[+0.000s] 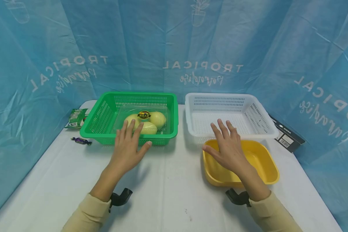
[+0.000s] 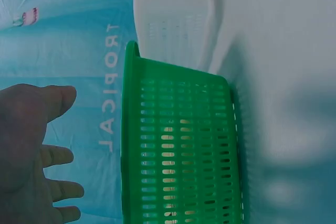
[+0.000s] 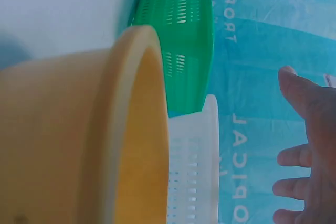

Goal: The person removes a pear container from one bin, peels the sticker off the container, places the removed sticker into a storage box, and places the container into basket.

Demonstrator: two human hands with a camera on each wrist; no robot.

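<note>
My left hand (image 1: 126,151) hovers with fingers spread over the front rim of a green plastic basket (image 1: 98,135). In that basket lies a clear plastic box (image 1: 164,130) with a dark label, holding pale yellow-green round fruits (image 1: 157,120). Above a yellow basin (image 1: 262,161) is my right hand (image 1: 229,148), its fingers extended and grasping nothing. Right behind the basin stands a white perforated basket (image 1: 203,122) with nothing in it. From the side, the left wrist view shows the left hand (image 2: 23,140) apart from the green basket; the right wrist view shows the right hand (image 3: 317,150) apart from the basin.
Left of the green basket lie a green snack packet (image 1: 77,118) and a purple wrapped candy (image 1: 81,141). A black box with a barcode (image 1: 288,138) sits partly behind the white basket's right side. A blue printed curtain (image 1: 145,42) surrounds the white-covered table (image 1: 168,199).
</note>
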